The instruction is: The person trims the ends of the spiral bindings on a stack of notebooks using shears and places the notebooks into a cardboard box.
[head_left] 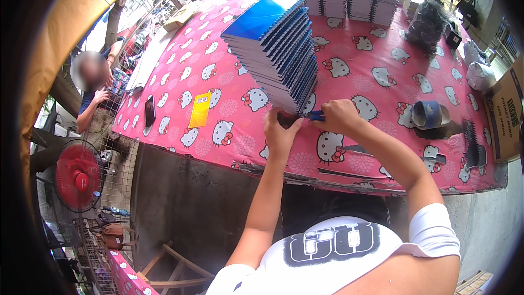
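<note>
Okay, spiral-bound notebook stack (251, 57) mid-desk (404, 90), worked at its near bottom corner.
Left hand (280, 132) curled there, grip unclear; right hand (339, 116) closed round blue-handled tool (316, 114). Best: brace the corner, keep tool tip tight to the spiral edges (297, 71).

Daylight: bright, strongest from 11 to 1 o'clock, the background there bleached toward white.
Tarp (71, 33): 10 o'clock, glowing orange.
Stack (278, 57): near 12 o'clock, pale glare on its blue top, spines fairly crisp.
Table (256, 145): brightly lit on top, dim shade beneath at 7 to 8 o'clock.
Left hand (281, 128), right hand (338, 116): well lit, fairly sharp.
Shirt (316, 273): near 6 o'clock, glaring white.
Head (91, 71): 10 o'clock, blurred out.
Rim: black, curved; carton (505, 114) at 3 o'clock tilts and stretches.
</note>
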A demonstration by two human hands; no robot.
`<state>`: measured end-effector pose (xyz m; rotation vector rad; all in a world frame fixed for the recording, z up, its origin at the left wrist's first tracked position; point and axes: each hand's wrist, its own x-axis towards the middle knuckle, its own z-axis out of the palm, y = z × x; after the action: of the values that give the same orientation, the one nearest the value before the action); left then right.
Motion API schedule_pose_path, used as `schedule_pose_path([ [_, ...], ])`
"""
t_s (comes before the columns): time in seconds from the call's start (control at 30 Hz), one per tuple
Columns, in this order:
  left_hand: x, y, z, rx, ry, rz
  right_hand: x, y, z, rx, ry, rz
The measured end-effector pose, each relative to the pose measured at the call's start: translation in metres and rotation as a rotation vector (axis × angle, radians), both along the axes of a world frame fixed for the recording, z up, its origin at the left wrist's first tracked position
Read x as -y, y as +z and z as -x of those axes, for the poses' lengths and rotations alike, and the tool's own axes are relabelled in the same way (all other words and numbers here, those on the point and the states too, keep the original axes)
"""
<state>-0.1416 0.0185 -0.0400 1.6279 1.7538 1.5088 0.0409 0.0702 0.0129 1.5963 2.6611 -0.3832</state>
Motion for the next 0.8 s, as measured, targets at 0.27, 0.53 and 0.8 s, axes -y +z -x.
schedule_pose_path([
  [0.27,-0.001,0.002,0.003,-0.012,-0.012,0.068,0.003,-0.006,-0.013,-0.038,0.048,-0.403],
  [0.53,-0.002,0.0,-0.001,0.027,-0.021,0.023,-0.003,-0.009,-0.001,-0.017,0.031,-0.217],
  [0.8,-0.006,-0.01,0.006,0.031,-0.01,0.02,-0.001,-0.014,-0.011,0.007,0.142,-0.48],
])
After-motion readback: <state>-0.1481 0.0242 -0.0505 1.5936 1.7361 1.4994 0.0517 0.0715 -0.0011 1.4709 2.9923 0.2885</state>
